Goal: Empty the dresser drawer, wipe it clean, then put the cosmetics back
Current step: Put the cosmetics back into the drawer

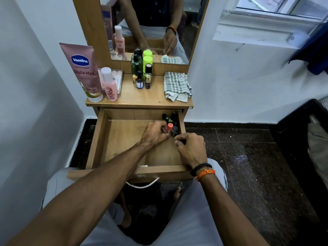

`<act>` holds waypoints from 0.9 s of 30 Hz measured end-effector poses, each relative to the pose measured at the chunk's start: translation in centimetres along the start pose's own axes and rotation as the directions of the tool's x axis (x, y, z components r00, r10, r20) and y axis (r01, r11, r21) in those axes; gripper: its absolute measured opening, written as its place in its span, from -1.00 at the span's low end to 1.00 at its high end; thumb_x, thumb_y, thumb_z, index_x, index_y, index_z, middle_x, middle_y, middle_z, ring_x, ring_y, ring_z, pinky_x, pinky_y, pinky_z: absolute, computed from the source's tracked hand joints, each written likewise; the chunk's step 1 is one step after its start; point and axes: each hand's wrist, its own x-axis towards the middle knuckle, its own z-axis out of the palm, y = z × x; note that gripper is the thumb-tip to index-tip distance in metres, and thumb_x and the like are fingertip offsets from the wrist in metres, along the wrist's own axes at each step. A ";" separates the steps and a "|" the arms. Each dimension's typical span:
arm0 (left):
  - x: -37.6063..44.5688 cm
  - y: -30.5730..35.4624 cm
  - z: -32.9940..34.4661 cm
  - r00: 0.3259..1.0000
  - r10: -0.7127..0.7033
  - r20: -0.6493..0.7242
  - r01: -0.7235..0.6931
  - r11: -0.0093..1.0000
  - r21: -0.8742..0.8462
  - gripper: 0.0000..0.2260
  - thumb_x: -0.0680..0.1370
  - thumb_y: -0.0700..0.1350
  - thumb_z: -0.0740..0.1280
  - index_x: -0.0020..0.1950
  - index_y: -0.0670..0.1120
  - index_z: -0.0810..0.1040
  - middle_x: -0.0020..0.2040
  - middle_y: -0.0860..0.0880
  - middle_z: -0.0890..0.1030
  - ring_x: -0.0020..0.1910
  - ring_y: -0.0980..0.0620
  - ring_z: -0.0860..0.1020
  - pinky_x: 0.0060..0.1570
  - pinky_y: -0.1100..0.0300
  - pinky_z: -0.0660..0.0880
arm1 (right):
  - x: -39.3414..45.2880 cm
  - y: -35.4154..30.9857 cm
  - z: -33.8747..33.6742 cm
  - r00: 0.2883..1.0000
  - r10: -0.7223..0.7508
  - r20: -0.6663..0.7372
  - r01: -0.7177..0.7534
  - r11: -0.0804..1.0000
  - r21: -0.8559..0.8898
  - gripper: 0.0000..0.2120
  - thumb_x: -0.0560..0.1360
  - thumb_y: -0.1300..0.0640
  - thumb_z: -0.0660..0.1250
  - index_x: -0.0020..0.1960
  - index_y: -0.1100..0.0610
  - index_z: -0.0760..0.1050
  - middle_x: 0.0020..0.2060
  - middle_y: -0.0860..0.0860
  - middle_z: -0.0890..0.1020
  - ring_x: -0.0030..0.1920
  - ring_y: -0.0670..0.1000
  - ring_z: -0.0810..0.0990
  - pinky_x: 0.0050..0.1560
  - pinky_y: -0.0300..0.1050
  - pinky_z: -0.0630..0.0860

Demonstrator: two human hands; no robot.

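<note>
The wooden dresser drawer [99, 139] is pulled out over my lap. Several small dark cosmetic bottles [173, 118] stand in its back right corner. My left hand [154, 135] reaches into the drawer, and its curled fingers pinch a small orange-capped bottle [170, 126] at the edge of that cluster. A dark-capped bottle [175, 130] stands right beside it. Just to the right, my right hand [190, 148] hovers over the drawer's right side with its fingers curled; nothing shows in it. The rest of the drawer floor is bare wood.
On the dresser top [142, 98] stand a Vaseline tube [83, 71], a pink bottle [110, 86], a group of green and dark bottles [143, 71] and a folded checked cloth [176, 86]. A mirror [150, 23] rises behind. White walls flank the dresser.
</note>
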 end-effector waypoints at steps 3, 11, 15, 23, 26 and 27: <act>-0.1 0.2 0.1 1.000 -0.003 -0.008 0.003 1.000 0.007 -0.93 0.44 -0.16 0.48 -0.16 -0.06 0.61 -0.24 0.02 0.65 -0.20 0.07 0.62 -0.17 0.11 0.60 | 0.1 -0.1 0.0 1.000 -0.002 -0.014 0.002 1.000 0.002 -0.86 0.50 0.15 0.43 0.05 0.08 0.68 0.00 -0.02 0.71 0.06 -0.07 0.63 0.14 -0.21 0.51; -0.4 0.2 -0.2 1.000 -0.018 -0.015 0.019 0.999 0.033 -0.89 0.46 -0.12 0.49 -0.07 -0.10 0.63 -0.19 0.01 0.65 -0.21 0.08 0.59 -0.26 0.26 0.49 | 0.0 -0.5 -0.1 0.999 -0.042 0.025 0.043 0.999 -0.015 -0.85 0.52 0.17 0.41 0.07 0.14 0.67 0.01 0.04 0.71 0.04 -0.04 0.64 0.15 -0.20 0.51; -0.6 0.4 -0.3 0.999 -0.001 -0.038 0.003 0.999 0.046 -0.94 0.51 -0.14 0.42 -0.10 -0.12 0.63 -0.20 -0.08 0.66 -0.20 -0.02 0.62 -0.22 0.10 0.57 | -0.1 -0.3 -0.1 0.998 -0.047 0.033 0.047 0.999 -0.020 -0.84 0.52 0.16 0.42 0.07 0.14 0.68 0.00 0.04 0.71 0.02 -0.04 0.64 0.12 -0.20 0.52; -0.6 0.5 -0.2 0.999 -0.021 -0.047 0.023 0.998 0.053 -0.93 0.51 -0.14 0.44 -0.08 -0.14 0.63 -0.19 -0.03 0.64 -0.19 0.04 0.58 -0.31 0.36 0.44 | -0.1 -0.2 0.0 0.999 -0.043 0.029 0.043 0.999 -0.019 -0.85 0.51 0.15 0.43 0.07 0.13 0.68 0.00 0.05 0.71 0.02 -0.03 0.64 0.12 -0.17 0.54; -0.5 0.3 -0.1 0.999 -0.016 -0.040 0.018 0.998 0.059 -0.91 0.51 -0.11 0.45 -0.07 -0.13 0.64 -0.17 -0.05 0.66 -0.16 0.03 0.61 -0.20 0.18 0.58 | 0.0 -0.2 0.0 0.999 -0.044 0.032 0.044 0.999 -0.018 -0.84 0.51 0.15 0.42 0.07 0.13 0.68 0.01 0.05 0.71 0.04 -0.03 0.64 0.14 -0.16 0.54; -0.5 0.2 -0.1 0.999 -0.018 -0.038 0.020 0.998 0.058 -0.90 0.51 -0.10 0.45 -0.07 -0.13 0.64 -0.17 -0.05 0.66 -0.16 0.04 0.61 -0.18 0.14 0.59 | 0.0 -0.3 0.0 0.999 -0.041 0.035 0.042 0.999 -0.017 -0.84 0.51 0.15 0.43 0.08 0.13 0.67 0.01 0.05 0.70 0.04 -0.03 0.64 0.15 -0.15 0.55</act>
